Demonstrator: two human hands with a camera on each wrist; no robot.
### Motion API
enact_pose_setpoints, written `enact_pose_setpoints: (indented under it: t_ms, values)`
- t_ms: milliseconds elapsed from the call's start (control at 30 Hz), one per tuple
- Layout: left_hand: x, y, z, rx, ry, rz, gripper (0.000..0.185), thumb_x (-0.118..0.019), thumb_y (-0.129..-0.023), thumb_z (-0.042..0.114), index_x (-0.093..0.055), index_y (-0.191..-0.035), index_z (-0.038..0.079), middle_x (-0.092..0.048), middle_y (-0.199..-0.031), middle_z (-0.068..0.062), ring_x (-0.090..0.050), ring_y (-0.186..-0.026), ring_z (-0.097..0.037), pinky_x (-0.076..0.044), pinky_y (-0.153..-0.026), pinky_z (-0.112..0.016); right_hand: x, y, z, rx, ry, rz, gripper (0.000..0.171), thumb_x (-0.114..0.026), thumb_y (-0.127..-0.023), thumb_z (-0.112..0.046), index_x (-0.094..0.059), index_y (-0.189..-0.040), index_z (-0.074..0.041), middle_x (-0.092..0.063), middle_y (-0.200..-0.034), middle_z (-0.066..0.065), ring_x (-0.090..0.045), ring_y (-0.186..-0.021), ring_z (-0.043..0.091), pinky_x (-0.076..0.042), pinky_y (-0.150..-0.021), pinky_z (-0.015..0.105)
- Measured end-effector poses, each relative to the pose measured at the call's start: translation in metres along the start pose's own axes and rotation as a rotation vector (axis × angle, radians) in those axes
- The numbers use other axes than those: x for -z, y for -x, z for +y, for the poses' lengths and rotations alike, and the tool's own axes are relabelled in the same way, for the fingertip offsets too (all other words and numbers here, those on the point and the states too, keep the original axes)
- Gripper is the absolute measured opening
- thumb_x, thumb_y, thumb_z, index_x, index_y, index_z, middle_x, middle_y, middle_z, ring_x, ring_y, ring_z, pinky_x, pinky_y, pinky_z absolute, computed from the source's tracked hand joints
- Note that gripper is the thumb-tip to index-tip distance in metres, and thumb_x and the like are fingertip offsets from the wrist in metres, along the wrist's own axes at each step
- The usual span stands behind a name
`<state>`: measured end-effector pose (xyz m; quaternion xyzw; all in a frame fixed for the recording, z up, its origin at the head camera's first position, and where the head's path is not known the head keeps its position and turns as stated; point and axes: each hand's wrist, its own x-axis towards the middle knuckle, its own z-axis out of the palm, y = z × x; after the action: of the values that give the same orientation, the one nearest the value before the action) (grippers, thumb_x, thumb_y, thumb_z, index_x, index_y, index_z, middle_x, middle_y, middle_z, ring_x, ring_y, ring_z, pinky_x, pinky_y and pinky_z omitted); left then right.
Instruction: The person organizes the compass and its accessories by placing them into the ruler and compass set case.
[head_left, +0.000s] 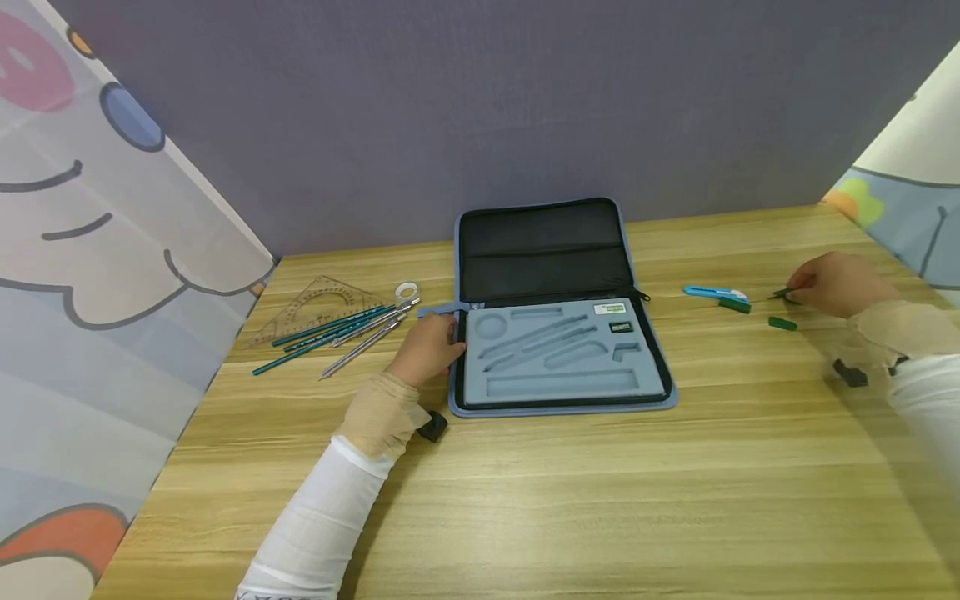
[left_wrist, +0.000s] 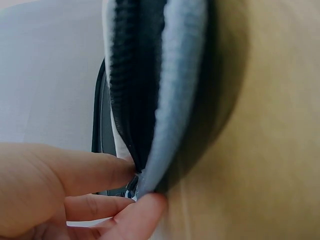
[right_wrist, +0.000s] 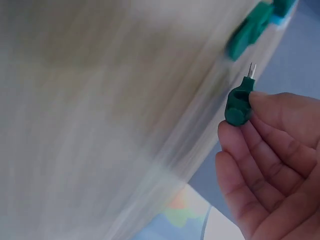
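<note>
An unzipped blue case (head_left: 564,410) lies open, its black-lined lid folded back. Its grey foam insert (head_left: 600,358) has shaped recesses, with a green-and-white eraser (head_left: 609,308) and a small dark green sharpener-like block (head_left: 621,327) in it. At the case's left side my left hand (head_left: 427,348) pinches the zippered edge (left_wrist: 175,100) between thumb and fingers. Far to the right, my right hand (head_left: 843,283) holds a small dark green piece with two thin metal prongs (right_wrist: 239,105) between thumb and fingertips.
Near the right hand lie a blue craft knife (head_left: 712,292), a green piece with a needle-like tip (head_left: 735,306) and a short green piece (head_left: 782,323). Left of the case are a clear set square (head_left: 322,304), several teal pencils (head_left: 288,357), silver drawing tools (head_left: 360,350) and a white ring (head_left: 407,291).
</note>
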<state>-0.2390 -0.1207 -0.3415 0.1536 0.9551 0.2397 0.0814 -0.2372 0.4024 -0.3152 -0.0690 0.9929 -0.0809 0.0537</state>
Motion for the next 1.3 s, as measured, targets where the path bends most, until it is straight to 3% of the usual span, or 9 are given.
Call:
enact_pose_setpoints:
  t_ms: [200, 467, 767, 1300]
  values:
    - [0.0, 0.0, 0.0, 0.014, 0.003, -0.008, 0.021, -0.064, -0.089, 0.01, -0.061, -0.102, -0.007, -0.053, -0.067, -0.009, -0.059, -0.043, -0.013, -0.048, -0.05, -0.025, -0.002, -0.004, -0.018, 0.065, -0.006, 0.036, 0.018, -0.06, -0.086, -0.005, -0.066, -0.094, 0.009, -0.067, -0.088, 0.024, -0.063, -0.07, 0.028, -0.05, -0.061, 0.042]
    - [0.0, 0.0, 0.0, 0.013, -0.008, 0.002, 0.013, -0.065, -0.088, 0.009, -0.058, -0.084, -0.001, -0.053, -0.064, -0.009, -0.058, -0.043, -0.013, -0.048, -0.051, -0.025, -0.006, -0.007, -0.057, 0.094, -0.1, 0.079, 0.017, -0.063, -0.086, -0.006, -0.066, -0.095, 0.008, -0.069, -0.089, 0.021, -0.064, -0.074, 0.029, -0.05, -0.062, 0.039]
    - [0.001, 0.0, 0.002, 0.01, -0.008, -0.002, 0.013, -0.064, -0.089, 0.009, -0.06, -0.091, -0.003, -0.052, -0.062, -0.008, -0.057, -0.041, -0.013, -0.047, -0.049, -0.024, -0.01, -0.007, -0.099, 0.181, -0.174, 0.144, 0.008, -0.068, -0.084, -0.004, -0.069, -0.088, 0.002, -0.07, -0.08, 0.012, -0.063, -0.067, 0.013, -0.046, -0.056, 0.023]
    - [0.0, -0.002, -0.001, 0.012, -0.002, 0.001, 0.012, -0.064, -0.089, 0.009, -0.06, -0.088, -0.002, -0.052, -0.06, -0.008, -0.056, -0.04, -0.012, -0.047, -0.048, -0.024, -0.022, 0.004, -0.157, 0.332, -0.24, 0.118, 0.01, -0.069, -0.081, 0.0, -0.07, -0.091, -0.001, -0.07, -0.083, 0.006, -0.065, -0.073, 0.017, -0.052, -0.063, 0.029]
